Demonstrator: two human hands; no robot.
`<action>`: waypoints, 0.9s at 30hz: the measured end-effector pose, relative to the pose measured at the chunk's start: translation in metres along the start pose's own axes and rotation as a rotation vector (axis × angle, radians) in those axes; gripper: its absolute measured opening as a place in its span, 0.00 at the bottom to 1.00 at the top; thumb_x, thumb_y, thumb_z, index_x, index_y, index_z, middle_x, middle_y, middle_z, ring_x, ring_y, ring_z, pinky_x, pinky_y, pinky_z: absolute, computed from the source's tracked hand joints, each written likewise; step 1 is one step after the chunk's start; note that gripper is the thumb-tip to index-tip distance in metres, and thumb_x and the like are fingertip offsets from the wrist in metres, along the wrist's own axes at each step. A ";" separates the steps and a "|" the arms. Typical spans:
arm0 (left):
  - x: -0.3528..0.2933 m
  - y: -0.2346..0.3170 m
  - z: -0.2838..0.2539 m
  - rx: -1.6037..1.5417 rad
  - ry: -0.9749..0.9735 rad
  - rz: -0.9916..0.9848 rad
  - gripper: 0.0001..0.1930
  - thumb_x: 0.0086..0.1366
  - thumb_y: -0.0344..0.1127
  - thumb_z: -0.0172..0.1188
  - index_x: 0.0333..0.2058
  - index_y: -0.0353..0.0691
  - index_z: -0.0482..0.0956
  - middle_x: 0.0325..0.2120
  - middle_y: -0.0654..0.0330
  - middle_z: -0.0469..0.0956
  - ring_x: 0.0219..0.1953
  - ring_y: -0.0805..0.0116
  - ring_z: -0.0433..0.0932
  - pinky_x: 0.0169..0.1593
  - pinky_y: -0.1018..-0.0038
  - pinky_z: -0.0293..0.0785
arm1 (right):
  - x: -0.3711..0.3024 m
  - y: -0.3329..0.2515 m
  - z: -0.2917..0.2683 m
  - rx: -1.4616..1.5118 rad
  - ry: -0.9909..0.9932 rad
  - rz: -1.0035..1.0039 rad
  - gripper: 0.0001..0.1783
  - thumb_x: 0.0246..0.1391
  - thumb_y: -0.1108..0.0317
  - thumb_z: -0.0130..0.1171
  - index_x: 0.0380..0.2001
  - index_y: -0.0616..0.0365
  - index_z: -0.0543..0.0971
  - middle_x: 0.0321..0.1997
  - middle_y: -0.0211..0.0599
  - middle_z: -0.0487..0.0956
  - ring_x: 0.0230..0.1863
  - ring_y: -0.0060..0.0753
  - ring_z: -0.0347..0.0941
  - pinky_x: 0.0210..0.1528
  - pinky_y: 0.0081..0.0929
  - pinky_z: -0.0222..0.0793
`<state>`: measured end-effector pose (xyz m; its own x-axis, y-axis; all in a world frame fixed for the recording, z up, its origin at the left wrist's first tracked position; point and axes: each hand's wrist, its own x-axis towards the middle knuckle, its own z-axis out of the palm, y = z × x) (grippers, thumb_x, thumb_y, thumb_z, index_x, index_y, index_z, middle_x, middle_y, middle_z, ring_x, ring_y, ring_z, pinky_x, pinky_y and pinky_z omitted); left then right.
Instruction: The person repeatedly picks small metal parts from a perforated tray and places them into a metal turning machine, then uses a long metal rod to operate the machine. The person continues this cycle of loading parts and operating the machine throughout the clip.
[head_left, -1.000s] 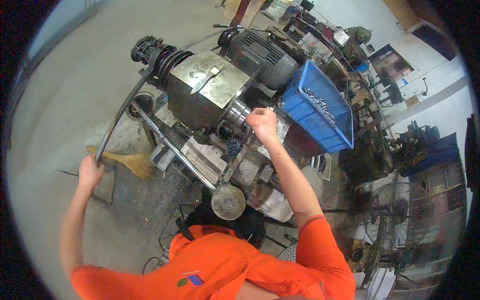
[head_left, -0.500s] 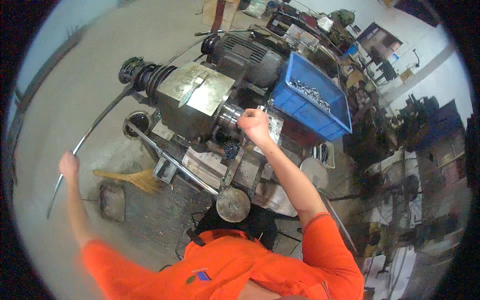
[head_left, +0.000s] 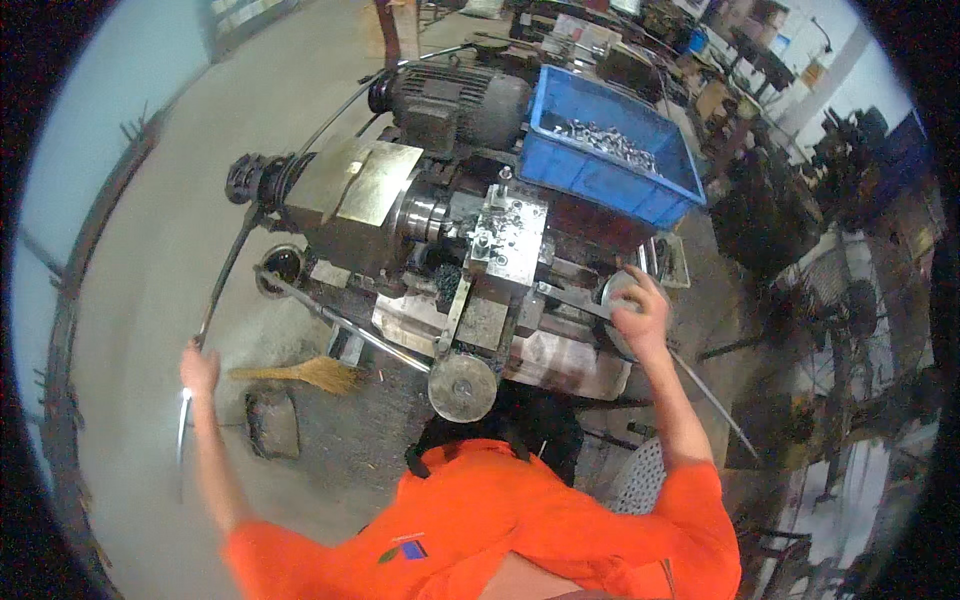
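My left hand [head_left: 200, 370] is wrapped round a long metal lever [head_left: 222, 280] at the left, which runs up to the dark pulley end of a small lathe. On the lathe, the steel chuck [head_left: 425, 213] faces a shiny tool block [head_left: 522, 238] with bolts on top. My right hand [head_left: 641, 312] is at the right end of the machine, fingers partly stretched and apart, with no held thing visible. It overlaps a round grey disc [head_left: 612, 290]; whether it touches the disc cannot be told. Whether the chuck holds a workpiece is unclear.
Behind the tool block sits a blue crate [head_left: 610, 185] of small metal parts. A motor [head_left: 455, 105] stands beside it. Nearer me are a round handwheel [head_left: 462, 388] and a slanting steel bar [head_left: 375, 340]. A straw broom [head_left: 310, 374] lies on the floor, and a perforated stool [head_left: 640, 480] stands at right.
My right hand has moved from the chuck to the right end of the lathe, uncovering the tool block. My left hand still holds the lever, now lower and further right in view; the view has shifted.
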<state>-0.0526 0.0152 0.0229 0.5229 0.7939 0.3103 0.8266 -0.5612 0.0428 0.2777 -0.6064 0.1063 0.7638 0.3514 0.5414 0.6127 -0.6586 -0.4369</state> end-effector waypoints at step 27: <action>-0.010 0.138 0.091 -0.752 -0.539 0.231 0.11 0.55 0.27 0.48 0.36 0.30 0.73 0.15 0.53 0.74 0.17 0.68 0.74 0.24 0.75 0.71 | -0.243 0.228 -0.151 -0.897 -0.282 0.789 0.24 0.26 0.66 0.60 0.35 0.56 0.72 0.39 0.46 0.73 0.42 0.47 0.69 0.44 0.38 0.64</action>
<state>0.0750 -0.0493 -0.0608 0.8373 0.5403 -0.0839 0.4388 -0.5723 0.6928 0.2009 -0.9430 -0.0165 0.9474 -0.2927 0.1294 -0.3093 -0.9413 0.1354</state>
